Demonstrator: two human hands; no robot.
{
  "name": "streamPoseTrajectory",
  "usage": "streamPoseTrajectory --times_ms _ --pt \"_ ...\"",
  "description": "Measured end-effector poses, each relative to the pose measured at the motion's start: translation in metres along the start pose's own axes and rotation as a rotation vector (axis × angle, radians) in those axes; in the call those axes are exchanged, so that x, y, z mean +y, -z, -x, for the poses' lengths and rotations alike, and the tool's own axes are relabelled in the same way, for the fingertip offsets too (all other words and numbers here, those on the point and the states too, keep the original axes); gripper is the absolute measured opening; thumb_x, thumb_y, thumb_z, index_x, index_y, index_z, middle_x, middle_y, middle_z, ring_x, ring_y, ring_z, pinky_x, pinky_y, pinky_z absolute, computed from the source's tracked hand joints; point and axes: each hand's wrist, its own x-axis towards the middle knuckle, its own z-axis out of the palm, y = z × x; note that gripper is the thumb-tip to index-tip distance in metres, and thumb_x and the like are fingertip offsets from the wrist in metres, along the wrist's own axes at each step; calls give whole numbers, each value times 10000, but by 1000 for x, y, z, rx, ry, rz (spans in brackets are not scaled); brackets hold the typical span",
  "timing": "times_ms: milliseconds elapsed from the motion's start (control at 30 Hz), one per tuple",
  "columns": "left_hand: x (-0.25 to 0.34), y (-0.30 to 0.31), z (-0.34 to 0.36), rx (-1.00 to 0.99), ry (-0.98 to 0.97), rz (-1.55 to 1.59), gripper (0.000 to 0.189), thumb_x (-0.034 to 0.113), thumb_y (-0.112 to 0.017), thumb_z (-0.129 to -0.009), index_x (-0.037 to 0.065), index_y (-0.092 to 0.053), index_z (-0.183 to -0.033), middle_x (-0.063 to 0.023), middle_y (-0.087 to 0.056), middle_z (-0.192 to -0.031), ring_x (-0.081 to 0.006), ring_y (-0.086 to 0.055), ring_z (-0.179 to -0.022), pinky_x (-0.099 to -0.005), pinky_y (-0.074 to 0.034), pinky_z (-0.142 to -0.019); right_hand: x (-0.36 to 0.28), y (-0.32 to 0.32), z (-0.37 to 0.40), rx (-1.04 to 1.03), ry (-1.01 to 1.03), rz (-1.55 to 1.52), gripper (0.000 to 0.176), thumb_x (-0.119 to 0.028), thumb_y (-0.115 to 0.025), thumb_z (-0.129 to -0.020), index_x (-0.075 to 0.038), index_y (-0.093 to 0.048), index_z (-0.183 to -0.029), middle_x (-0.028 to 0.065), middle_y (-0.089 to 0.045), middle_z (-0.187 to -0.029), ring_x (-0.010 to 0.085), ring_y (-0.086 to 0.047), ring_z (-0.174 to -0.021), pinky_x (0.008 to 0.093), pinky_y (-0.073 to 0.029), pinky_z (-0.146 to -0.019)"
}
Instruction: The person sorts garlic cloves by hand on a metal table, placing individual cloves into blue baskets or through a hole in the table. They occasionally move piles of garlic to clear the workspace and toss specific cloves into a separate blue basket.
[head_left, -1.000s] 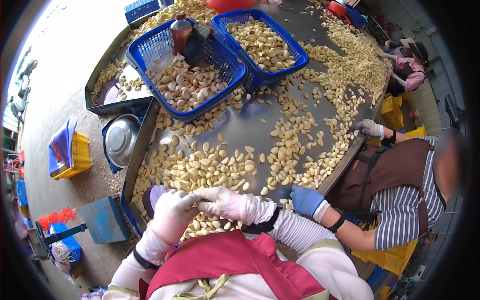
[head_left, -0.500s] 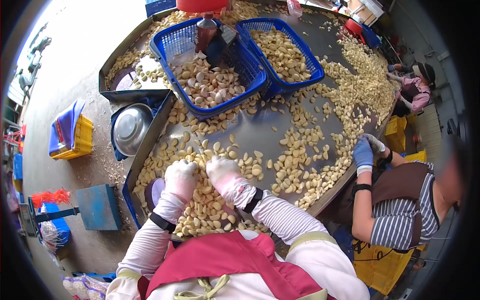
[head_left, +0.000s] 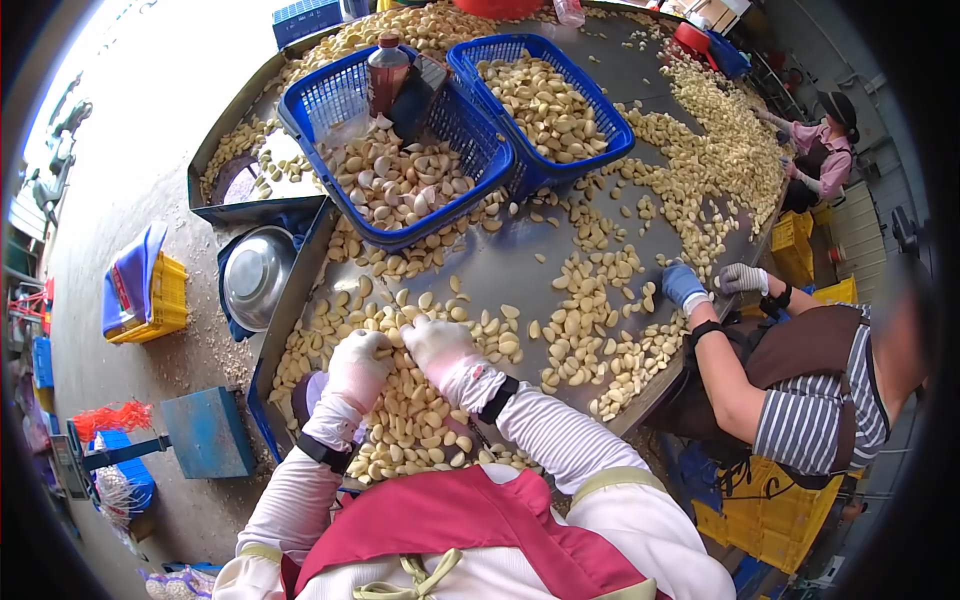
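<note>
White gloves cover both my hands, which are close together over loose peeled garlic cloves [head_left: 420,415] on the metal table [head_left: 490,270]. My left hand [head_left: 360,365] has its fingers curled at the edge of the cloves; what they hold, if anything, is hidden. Beside it, my right hand [head_left: 436,345] is also closed, fingertips down against the cloves, and its contents cannot be made out. Beyond my hands stands a blue basket [head_left: 400,236] of unpeeled garlic with a bottle [head_left: 388,75] in it. A second blue basket [head_left: 570,172] holds peeled cloves.
A metal bowl [head_left: 258,278] sits left of the table edge. Further left are a yellow crate [head_left: 168,300] and a blue scale platform [head_left: 208,425]. A co-worker in stripes [head_left: 800,425] is at the right edge, another person [head_left: 825,155] farther back. A garlic heap [head_left: 725,140] covers the far right.
My view has shifted slightly. My hands stay close together over the cloves. The striped co-worker's hands have moved apart, the blue-gloved one reaching over the cloves at the table edge.
</note>
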Motion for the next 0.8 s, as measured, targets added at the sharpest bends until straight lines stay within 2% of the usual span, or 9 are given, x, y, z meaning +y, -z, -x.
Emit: streamPoseTrajectory --times_ms 100,200,233,300,433,567,633,767,800 --pt "-4 5 4 12 6 180 240 88 -765 -718 60 -710 -950 -135 -658 -905 -320 -651 -872 -360 -528 -782 19 12 -3 -51 13 -122 113 -158 -647 -854 -99 -652 -951 109 -664 -911 282 -693 -826 385 -566 -717" --pt "-10 3 16 88 128 334 243 79 -770 -731 41 -712 -964 -133 -662 -905 -296 -657 -881 -330 -526 -791 41 19 -1 -67 -224 -888 144 -191 -725 -846 -82 -688 -932 77 -704 -912 161 -660 -841 314 -538 -742" --pt "-11 2 18 86 137 337 243 79 -770 -731 41 -712 -964 -133 -662 -905 -296 -657 -881 -330 -526 -791 41 18 -2 -77 -226 -889 144 -191 -725 -846 -82 -688 -932 77 -704 -912 161 -660 -841 314 -538 -742" --pt "-10 -1 17 99 140 294 244 78 -777 -737 28 -711 -967 -134 -671 -916 -275 -667 -873 -324 -527 -794 29 25 -7 -291 -345 -1011 139 -196 -722 -860 -73 -713 -927 58 -692 -864 118 -636 -846 298 -529 -737" --pt "-21 -7 11 120 70 248 244 78 -778 -740 27 -711 -969 -147 -674 -935 -284 -670 -861 -328 -529 -793 -18 -4 -10 -182 -88 -35 160 -161 -597 -860 -89 -733 -907 117 -720 -895 265 -716 -795 373 -574 -706" --pt "-28 2 17 78 303 458 238 25 -763 -751 15 -706 -982 -89 -675 -896 -194 -653 -801 -286 -529 -744 -27 -22 -5 -103 -1 132 173 -145 -562 -854 -94 -725 -883 114 -700 -873 248 -722 -760 372 -578 -630" --pt "-29 3 21 75 358 521 237 0 -754 -762 10 -703 -993 -60 -672 -879 -150 -640 -786 -264 -527 -725 -11 -1 -5 -150 -5 5 138 -169 -615 -854 -87 -714 -904 125 -702 -892 260 -714 -804 375 -571 -691" --pt "-20 4 25 121 381 711 243 -43 -730 -805 -2 -673 -1037 -17 -669 -885 -74 -605 -781 -212 -509 -707 28 10 1 -327 35 -1030 258 -250 -687 -857 -57 -647 -1024 49 -673 -943 166 -671 -849 300 -546 -711" --pt "-10 7 26 117 342 735 238 -47 -735 -799 4 -671 -1023 -12 -666 -911 -76 -605 -805 -215 -506 -724 20 25 1 -469 -128 -1211 288 -269 -685 -868 -66 -630 -1065 33 -665 -974 155 -665 -847 289 -551 -689"
